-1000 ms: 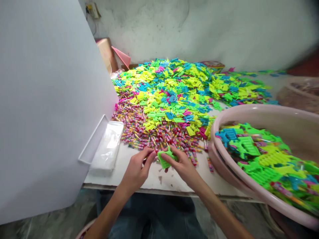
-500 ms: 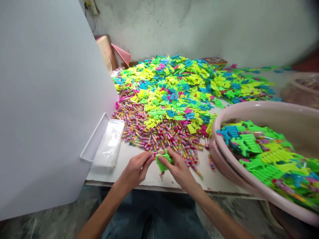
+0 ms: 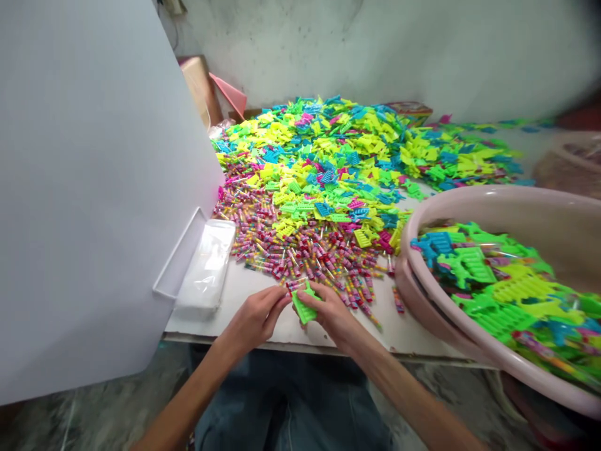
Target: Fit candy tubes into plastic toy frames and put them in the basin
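Note:
Near the table's front edge my right hand (image 3: 331, 313) grips a bright green plastic piece (image 3: 306, 305) with ridges. Just left of it, my left hand (image 3: 260, 315) is closed, its fingertips pinching the end of a small pink and red tube (image 3: 293, 285) that touches the green piece. Behind both hands lies a pile of wrapped tubes (image 3: 310, 250) with pink and red ends. Farther back rises a heap of yellow, green, blue and pink plastic pieces (image 3: 328, 150).
On the right a large pink tub (image 3: 474, 194) holds plastic pieces and tubes. Clear plastic bags (image 3: 206, 266) lie at the left beside a white wire frame (image 3: 176, 254) and a tall white panel (image 3: 103, 188). A pink triangular object (image 3: 230, 94) stands at the back left.
The green piece has turned in my right hand, so its ridged face shows more. My left hand keeps nearly the same place. The whole view has shifted slightly.

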Demonstrator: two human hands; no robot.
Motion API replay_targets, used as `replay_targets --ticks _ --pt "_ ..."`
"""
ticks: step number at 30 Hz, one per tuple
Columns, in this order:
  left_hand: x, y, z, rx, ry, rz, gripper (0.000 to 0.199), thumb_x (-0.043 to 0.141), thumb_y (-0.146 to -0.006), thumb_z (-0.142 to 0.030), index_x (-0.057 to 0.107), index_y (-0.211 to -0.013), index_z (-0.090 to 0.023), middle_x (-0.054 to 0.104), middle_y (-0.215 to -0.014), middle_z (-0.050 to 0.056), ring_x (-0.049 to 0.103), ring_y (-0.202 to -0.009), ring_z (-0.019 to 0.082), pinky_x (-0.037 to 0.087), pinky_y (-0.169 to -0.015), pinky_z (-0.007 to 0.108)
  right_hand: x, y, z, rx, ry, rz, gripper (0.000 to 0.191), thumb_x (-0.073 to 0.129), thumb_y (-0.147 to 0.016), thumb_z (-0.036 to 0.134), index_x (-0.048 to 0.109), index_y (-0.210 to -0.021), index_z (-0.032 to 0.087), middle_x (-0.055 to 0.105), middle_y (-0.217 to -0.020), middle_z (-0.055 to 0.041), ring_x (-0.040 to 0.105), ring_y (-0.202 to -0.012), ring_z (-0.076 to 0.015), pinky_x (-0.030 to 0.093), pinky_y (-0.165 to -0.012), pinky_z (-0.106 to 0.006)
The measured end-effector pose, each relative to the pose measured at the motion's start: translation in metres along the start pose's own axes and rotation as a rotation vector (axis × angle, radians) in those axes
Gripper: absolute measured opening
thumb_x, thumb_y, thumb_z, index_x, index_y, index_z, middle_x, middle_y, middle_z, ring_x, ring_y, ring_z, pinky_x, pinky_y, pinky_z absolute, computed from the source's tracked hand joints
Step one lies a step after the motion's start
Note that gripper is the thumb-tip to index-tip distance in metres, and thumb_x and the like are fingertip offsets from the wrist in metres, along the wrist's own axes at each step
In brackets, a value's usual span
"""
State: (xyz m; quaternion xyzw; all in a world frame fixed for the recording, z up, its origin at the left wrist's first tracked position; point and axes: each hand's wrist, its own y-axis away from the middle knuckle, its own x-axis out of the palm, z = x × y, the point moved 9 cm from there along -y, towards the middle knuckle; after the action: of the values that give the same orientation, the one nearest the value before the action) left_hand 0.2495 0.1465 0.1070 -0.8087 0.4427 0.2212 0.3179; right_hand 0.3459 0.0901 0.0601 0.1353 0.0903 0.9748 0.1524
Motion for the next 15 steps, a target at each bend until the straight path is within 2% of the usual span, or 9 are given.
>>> replay_targets --ticks 1,5,10,13,15 --pt "0.001 0.001 0.001 -0.004 0.002 0.006 0.021 0.039 -0.1 -0.024 0.059 -0.103 -0.018 0.064 -0.088 0.007 0.061 -0.08 0.016 0.047 -0.073 0.027 0.001 -0.001 -0.002 0.011 -0.008 0.011 0.036 0.07 -0.078 0.054 0.062 -0.084 0.019 0.057 -0.075 -0.001 0.053 -0.065 -0.0163 0.05 -0.054 -0.027" --pt "0.005 0.001 0.002 0.012 -0.135 0.04 0.024 0.036 -0.101 -0.025 0.059 -0.101 -0.018 0.063 -0.086 0.006 0.06 -0.079 0.017 0.045 -0.072 0.027 -0.016 -0.001 0.002 -0.116 0.131 -0.182 0.032 0.074 -0.075 0.05 0.063 -0.081 0.02 0.058 -0.076 -0.0006 0.053 -0.069 -0.0165 0.05 -0.058 -0.026" --pt "0.005 -0.009 -0.006 0.137 -0.545 0.07 0.024 0.038 -0.101 -0.026 0.06 -0.106 -0.017 0.062 -0.083 0.006 0.057 -0.08 0.02 0.042 -0.072 0.031 -0.011 -0.006 -0.023 0.081 -0.211 -0.115 0.036 0.078 -0.07 0.049 0.064 -0.082 0.017 0.057 -0.077 -0.0011 0.053 -0.069 -0.015 0.05 -0.057 -0.025" --pt "0.005 -0.011 -0.01 0.19 -0.53 0.046 0.023 0.036 -0.101 -0.023 0.057 -0.109 -0.016 0.061 -0.084 0.006 0.056 -0.081 0.019 0.041 -0.072 0.031 -0.007 -0.007 -0.022 0.109 -0.294 -0.051 0.035 0.078 -0.072 0.047 0.065 -0.086 0.017 0.057 -0.078 -0.0011 0.053 -0.069 -0.0142 0.05 -0.062 -0.026" --pt "0.007 -0.01 -0.011 0.192 -0.514 0.039 0.023 0.035 -0.101 -0.023 0.056 -0.108 -0.016 0.061 -0.085 0.006 0.056 -0.081 0.02 0.041 -0.072 0.031 -0.009 -0.007 -0.017 0.076 -0.237 -0.053 0.035 0.077 -0.073 0.048 0.066 -0.087 0.017 0.059 -0.079 -0.0015 0.054 -0.071 -0.0154 0.049 -0.065 -0.027"
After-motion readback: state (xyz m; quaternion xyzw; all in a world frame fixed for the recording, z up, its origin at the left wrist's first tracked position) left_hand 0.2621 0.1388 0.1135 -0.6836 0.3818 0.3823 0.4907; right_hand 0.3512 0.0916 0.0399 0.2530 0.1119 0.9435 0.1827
